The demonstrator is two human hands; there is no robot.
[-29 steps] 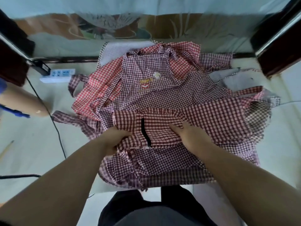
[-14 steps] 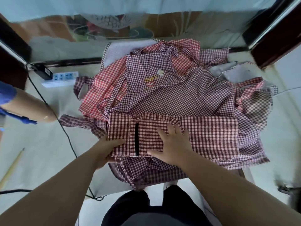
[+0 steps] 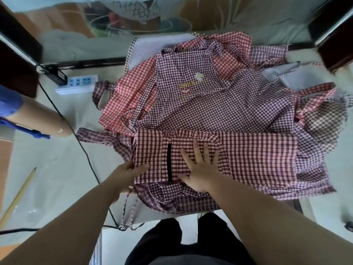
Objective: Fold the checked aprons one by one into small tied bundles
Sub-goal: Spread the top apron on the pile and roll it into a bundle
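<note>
A dark red and white checked apron (image 3: 248, 155) lies folded into a long flat band across the near side of the heap, running from 9 to 3 o'clock, with a black strip (image 3: 169, 161) crossing it near its left end. Under it, toward 12 o'clock, a purple checked apron (image 3: 219, 104) is spread with a daisy emblem (image 3: 198, 76). Brighter red checked aprons (image 3: 133, 96) crumple beneath at 10 o'clock. A thin checked tie (image 3: 129, 213) dangles off the near edge at 7 o'clock.
</note>
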